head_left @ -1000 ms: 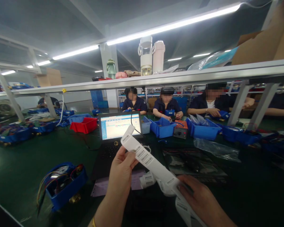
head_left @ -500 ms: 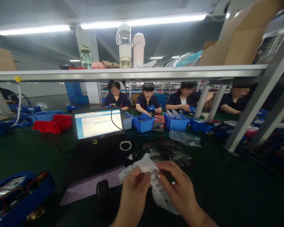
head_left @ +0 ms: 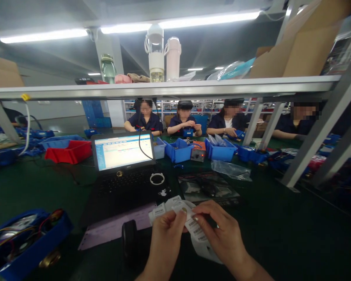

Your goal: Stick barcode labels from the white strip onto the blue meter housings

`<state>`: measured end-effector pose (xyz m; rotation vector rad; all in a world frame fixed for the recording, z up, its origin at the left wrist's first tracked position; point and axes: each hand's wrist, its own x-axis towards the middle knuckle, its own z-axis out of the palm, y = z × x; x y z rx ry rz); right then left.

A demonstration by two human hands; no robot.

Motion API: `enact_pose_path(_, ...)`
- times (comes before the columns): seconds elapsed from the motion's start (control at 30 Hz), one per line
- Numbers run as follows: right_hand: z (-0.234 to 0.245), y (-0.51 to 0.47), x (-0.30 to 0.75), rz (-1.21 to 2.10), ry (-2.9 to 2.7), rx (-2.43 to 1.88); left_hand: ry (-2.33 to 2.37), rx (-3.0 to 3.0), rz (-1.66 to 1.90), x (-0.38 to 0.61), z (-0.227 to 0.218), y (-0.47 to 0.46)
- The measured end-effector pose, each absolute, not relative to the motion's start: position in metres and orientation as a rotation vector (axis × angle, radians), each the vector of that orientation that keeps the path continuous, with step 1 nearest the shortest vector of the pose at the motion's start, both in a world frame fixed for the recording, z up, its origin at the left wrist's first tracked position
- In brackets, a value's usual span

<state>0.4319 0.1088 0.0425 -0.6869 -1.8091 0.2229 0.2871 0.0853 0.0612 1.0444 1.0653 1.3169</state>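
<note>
Lower centre of frame: left hand [head_left: 166,238] and right hand [head_left: 222,234] pinching, fingertips closed, a white barcode label strip [head_left: 190,222] before the open laptop [head_left: 124,164]; labels apparently unpeeled, peeling barely begun.

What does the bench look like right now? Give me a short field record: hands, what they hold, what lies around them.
left hand: pinches the barcode label strip near its upper end
right hand: fingertips on the same strip, from the right
strip: white, printed barcodes, loose end curling below the hands
laptop: open, screen lit, behind the hands
white ring: lies on the laptop's keyboard
blue tray: front left, wires inside
red bin: left of the laptop
</note>
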Motion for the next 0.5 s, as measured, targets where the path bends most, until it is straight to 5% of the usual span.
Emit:
enact_pose_path(0.27,0.037,0.11,0.437,-0.127,-1.857,-0.704,1.054,0.834,1.298,0.291,0.065,0.086)
enact_pose_path(0.5,0.045,0.108,0.44,-0.004,-1.755,-0.774,1.014,0.667,1.287,0.288,0.046,0.108)
